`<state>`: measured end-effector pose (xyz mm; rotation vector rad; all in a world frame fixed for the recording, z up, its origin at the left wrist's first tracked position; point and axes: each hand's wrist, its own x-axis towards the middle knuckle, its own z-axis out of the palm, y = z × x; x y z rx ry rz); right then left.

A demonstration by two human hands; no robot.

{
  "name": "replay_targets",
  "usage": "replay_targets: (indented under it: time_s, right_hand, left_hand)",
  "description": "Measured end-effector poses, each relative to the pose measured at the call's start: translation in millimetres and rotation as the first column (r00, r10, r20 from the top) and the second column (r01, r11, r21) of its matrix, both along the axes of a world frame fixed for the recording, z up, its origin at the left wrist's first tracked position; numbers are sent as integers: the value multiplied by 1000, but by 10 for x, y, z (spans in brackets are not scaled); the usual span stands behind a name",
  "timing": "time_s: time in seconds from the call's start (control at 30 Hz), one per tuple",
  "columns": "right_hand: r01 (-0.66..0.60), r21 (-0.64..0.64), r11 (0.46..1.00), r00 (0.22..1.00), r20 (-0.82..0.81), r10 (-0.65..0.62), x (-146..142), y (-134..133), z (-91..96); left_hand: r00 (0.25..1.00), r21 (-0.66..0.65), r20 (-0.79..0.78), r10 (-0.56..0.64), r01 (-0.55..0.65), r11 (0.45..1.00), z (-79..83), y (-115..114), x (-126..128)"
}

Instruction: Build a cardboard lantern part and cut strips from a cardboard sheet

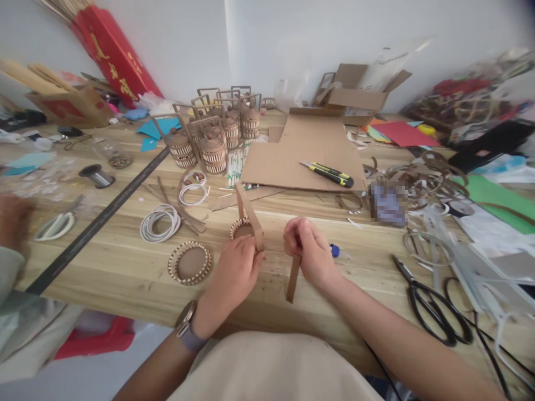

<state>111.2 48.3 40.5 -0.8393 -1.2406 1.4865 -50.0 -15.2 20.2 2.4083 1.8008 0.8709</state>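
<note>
My left hand [229, 270] is closed on a bent brown strip frame [252, 216], which stands up in front of its fingers. Partly hidden behind that hand is a small round basket [237, 226] with a beaded-looking rim; whether the frame is joined to it I cannot tell. My right hand [308, 248] is held a little to the right, its fingers pinched round a flat brown strip [293, 281] that hangs down from them. A second shallow round basket [172, 265] lies to the left of my left hand. Behind my right wrist shows a blue object [335, 250].
Finished-looking lidded baskets [214, 155] with tall handles stand at the back. A yellow-black utility knife [328, 174] lies on cardboard [276, 159]. Black scissors [430, 312] are at right, coiled white cord [160, 223] at left. Another person's hand [14, 217] is at far left.
</note>
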Motion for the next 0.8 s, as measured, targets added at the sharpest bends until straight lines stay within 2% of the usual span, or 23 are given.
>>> replay_targets:
  time_s: [0.2, 0.3, 0.4, 0.57, 0.7, 0.8]
  right_hand:
    - [-85, 92, 992, 989, -111, 95, 11, -38, 262]
    - [-104, 0, 995, 980, -168, 103, -39, 42, 333]
    - [-131, -96, 987, 968, -229, 107, -121, 163, 324]
    - [-211, -138, 968, 947, -276, 167, -257, 329, 239]
    - [-292, -136, 947, 913, -333, 234, -373, 392, 219]
    - [-317, -152, 936, 900, -360, 246, -453, 400, 216]
  left_hand:
    - [999, -99, -20, 34, -35, 994, 25, 0, -15]
    - [1000, -83, 0, 29, -29, 996, 18, -3, -24]
    - [1000, -38, 30, 0, 2, 999, 10, -18, -36]
    - [986, -57, 84, -144, 149, 987, 90, -80, -28]
    - [968, -200, 126, -216, 238, 950, 104, -166, -21]
    - [957, -331, 252, -146, 227, 916, 33, -230, -25]
